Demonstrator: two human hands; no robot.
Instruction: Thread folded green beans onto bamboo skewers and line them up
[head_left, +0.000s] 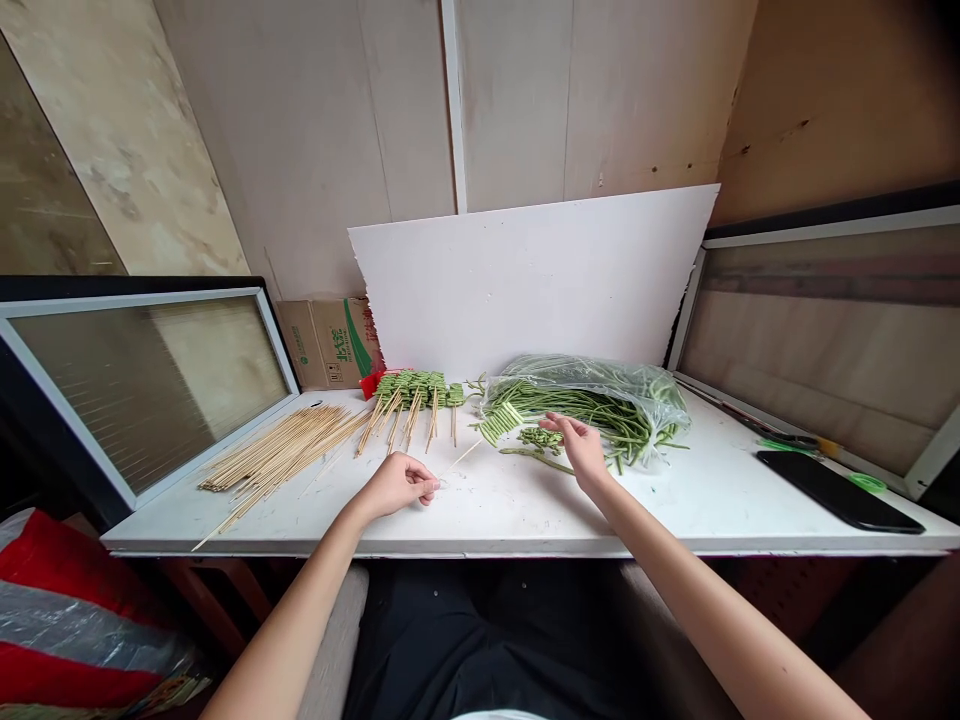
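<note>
1. Before the seated person, the left hand [401, 483] pinches the bare lower end of a skewer [466, 456], whose far end bears a row of cut bean pieces [500, 423] above the white table [495, 510].
2. Level with it, the right hand [577, 445] is loosely open, fingers stretched toward a small pile of cut beans [540, 437]; I cannot tell if they touch it. 1 loose bean strip [536, 458] lies just beside that pile.
3. At the near left, below table height, sits a red and grey bag [82, 620]; its contents are too unclear to tell. On the table's right side, a black phone [838, 490] lies near a green ring [867, 482].
4. To the left, bare skewers [281, 445] lie in a fanned heap.
5. Behind the right hand, a clear plastic bag [649, 378] holds many long green beans [592, 408], some spilling from its near side.
6. Behind the left hand, loaded bean skewers [412, 385] are piled together, sticks toward the person, with red material [370, 384] beside them.
7. Farther back, a cardboard box [326, 340] stands partly behind a white panel [532, 280]. 2 framed panes [157, 375] lean at the sides, with the wall [517, 100] behind.
</note>
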